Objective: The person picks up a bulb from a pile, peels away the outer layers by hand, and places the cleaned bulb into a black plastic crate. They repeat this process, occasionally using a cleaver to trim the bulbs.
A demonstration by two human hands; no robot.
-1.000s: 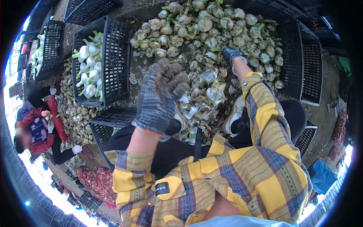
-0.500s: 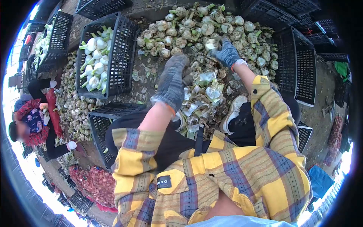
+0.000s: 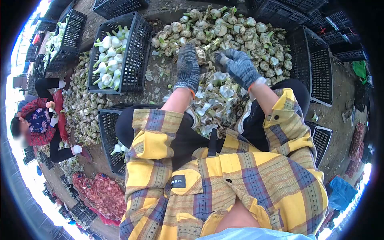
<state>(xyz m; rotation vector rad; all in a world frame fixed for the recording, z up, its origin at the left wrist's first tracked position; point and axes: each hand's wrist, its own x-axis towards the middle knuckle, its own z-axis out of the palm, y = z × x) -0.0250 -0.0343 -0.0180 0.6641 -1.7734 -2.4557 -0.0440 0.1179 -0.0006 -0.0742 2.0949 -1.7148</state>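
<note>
Curling its fingers inward, the gloved right hand (image 3: 238, 69) sat just apart from the gloved left hand (image 3: 187, 66), whose fingers pointed forward; whether either gripped anything could not be told. Unpeeled garlic bulbs (image 3: 240, 32) lay heaped beyond both hands, and loose garlic skins (image 3: 216, 100) lay between the shoes. Trimmed white garlic bulbs (image 3: 109, 60) filled a black plastic crate (image 3: 136, 54) to the left.

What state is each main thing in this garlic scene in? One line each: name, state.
left hand, gloved, glove soiled
right hand, gloved, fingers bent
garlic heap, loose, soil-stained
crate beside the heap, open-topped, holding whiter bulbs
peelings, loose, scattered
red mesh sack, filled
</note>
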